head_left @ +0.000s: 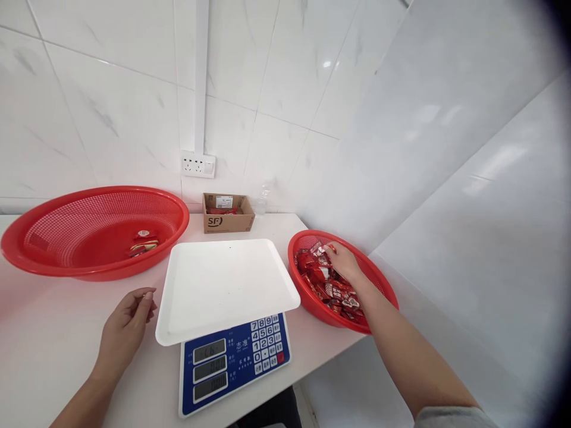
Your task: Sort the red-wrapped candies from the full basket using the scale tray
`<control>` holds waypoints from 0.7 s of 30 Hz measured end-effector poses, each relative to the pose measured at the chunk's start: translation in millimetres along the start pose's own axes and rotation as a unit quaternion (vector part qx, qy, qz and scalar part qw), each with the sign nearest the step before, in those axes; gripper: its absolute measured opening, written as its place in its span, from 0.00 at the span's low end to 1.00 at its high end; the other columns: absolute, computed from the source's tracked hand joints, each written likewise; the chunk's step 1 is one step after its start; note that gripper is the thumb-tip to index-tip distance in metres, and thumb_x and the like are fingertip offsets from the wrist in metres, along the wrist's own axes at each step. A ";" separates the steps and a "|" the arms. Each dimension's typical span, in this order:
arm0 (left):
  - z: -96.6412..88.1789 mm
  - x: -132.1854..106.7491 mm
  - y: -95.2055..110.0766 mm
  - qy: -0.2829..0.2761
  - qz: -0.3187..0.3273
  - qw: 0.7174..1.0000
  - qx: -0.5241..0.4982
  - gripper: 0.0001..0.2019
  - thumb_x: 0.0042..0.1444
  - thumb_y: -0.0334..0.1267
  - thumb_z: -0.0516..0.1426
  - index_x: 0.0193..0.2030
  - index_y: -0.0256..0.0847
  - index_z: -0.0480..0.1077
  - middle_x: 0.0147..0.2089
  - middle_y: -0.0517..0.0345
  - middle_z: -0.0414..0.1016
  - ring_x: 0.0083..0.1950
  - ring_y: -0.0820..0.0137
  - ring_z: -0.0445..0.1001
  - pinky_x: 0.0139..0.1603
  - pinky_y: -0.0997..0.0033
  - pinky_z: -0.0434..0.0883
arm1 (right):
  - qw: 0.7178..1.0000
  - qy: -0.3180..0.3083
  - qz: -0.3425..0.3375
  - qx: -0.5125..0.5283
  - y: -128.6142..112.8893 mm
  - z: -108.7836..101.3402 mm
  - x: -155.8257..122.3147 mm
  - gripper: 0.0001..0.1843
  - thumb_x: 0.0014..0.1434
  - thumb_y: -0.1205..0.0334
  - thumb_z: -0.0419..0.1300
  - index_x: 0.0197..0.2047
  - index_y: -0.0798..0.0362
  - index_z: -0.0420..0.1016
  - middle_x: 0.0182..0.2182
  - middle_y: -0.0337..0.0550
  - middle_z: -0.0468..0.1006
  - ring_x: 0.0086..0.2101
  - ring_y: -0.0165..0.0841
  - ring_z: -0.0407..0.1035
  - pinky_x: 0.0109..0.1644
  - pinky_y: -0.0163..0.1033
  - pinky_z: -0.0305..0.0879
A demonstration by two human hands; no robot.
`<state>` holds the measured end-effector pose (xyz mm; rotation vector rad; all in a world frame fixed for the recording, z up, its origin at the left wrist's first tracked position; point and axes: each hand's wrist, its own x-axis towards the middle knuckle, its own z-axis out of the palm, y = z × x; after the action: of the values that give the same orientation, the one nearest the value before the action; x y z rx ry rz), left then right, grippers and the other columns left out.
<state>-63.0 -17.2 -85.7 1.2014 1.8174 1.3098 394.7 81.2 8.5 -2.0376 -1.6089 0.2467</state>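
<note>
My right hand (342, 260) reaches into the smaller red basket (383, 282) on the right, its fingers closed on a red snack packet (317, 251). Many similar shiny red packets (339, 291) lie heaped beneath it in that basket. My left hand (130, 315) hovers over the table left of the scale, fingers curled in with the thumb against them, and nothing shows in it. Between my hands stands a digital scale (238, 356) with a blue keypad panel. Its white weighing tray (227, 285) bears nothing but a few tiny specks.
At the left is a large red perforated basket (49, 238) with a few packets (143, 245) at its bottom. A small cardboard box (229, 223) holding red packets stands at the back, beside a clear plastic item (263, 199). A tiled wall (267, 89) closes off the rear.
</note>
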 end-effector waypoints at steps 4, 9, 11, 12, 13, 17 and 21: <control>0.7 0.5 -0.8 0.002 0.007 1.000 -0.009 0.18 0.51 0.55 0.52 0.40 0.44 0.68 0.28 0.62 0.69 0.29 0.68 0.69 0.31 0.69 0.70 | 0.999 0.017 -0.028 0.021 -25.7 -3.5 -7.1 0.12 0.60 0.55 0.49 0.32 0.51 0.69 0.32 0.44 0.75 0.36 0.38 0.67 0.42 0.41 0.59; 1.5 -2.2 5.0 0.007 0.008 1.000 -0.021 0.19 0.49 0.55 0.53 0.39 0.42 0.69 0.26 0.62 0.68 0.27 0.69 0.68 0.30 0.69 0.69 | 0.985 -0.084 -0.103 0.111 -83.0 4.2 -35.9 0.15 0.59 0.49 0.50 0.35 0.50 0.69 0.32 0.41 0.76 0.35 0.36 0.70 0.40 0.39 0.63; 1.9 -3.3 5.4 0.011 0.016 0.999 -0.034 0.19 0.49 0.55 0.53 0.38 0.41 0.69 0.25 0.63 0.68 0.26 0.69 0.68 0.30 0.69 0.69 | 0.967 -0.165 -0.126 0.148 -106.5 14.0 -48.6 0.15 0.58 0.48 0.51 0.34 0.50 0.69 0.28 0.38 0.76 0.31 0.34 0.71 0.37 0.38 0.65; 2.0 -3.7 5.0 0.012 0.019 0.999 -0.040 0.19 0.49 0.55 0.53 0.38 0.41 0.69 0.25 0.63 0.67 0.26 0.69 0.67 0.30 0.69 0.68 | 0.955 -0.207 -0.135 0.164 -116.9 20.4 -54.1 0.14 0.58 0.49 0.52 0.34 0.51 0.69 0.26 0.37 0.75 0.29 0.33 0.71 0.35 0.37 0.66; 2.1 -3.9 4.2 0.014 0.022 0.999 -0.044 0.19 0.50 0.55 0.53 0.38 0.41 0.69 0.25 0.62 0.67 0.27 0.69 0.68 0.30 0.69 0.68 | 0.942 -0.246 -0.142 0.179 -126.1 27.7 -58.8 0.13 0.58 0.50 0.53 0.33 0.51 0.69 0.24 0.37 0.75 0.27 0.32 0.71 0.33 0.36 0.66; 1.8 -4.1 1.0 0.017 0.029 0.999 -0.043 0.18 0.52 0.53 0.51 0.40 0.41 0.68 0.27 0.61 0.68 0.28 0.69 0.68 0.30 0.70 0.68 | 0.905 -0.334 -0.163 0.208 -150.3 57.8 -68.9 0.11 0.58 0.53 0.55 0.30 0.51 0.68 0.18 0.34 0.71 0.21 0.29 0.68 0.27 0.34 0.64; 0.7 -4.3 1.3 0.016 0.029 0.999 -0.042 0.17 0.53 0.53 0.51 0.40 0.41 0.68 0.27 0.62 0.67 0.28 0.70 0.67 0.31 0.70 0.68 | 0.904 -0.322 -0.158 0.233 -157.9 72.3 -69.3 0.08 0.59 0.55 0.54 0.36 0.50 0.66 0.20 0.32 0.70 0.22 0.28 0.68 0.29 0.35 0.65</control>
<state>-60.2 -20.7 -84.9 1.2031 1.7422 1.4315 208.9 60.7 15.2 -1.3609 -1.9767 1.1573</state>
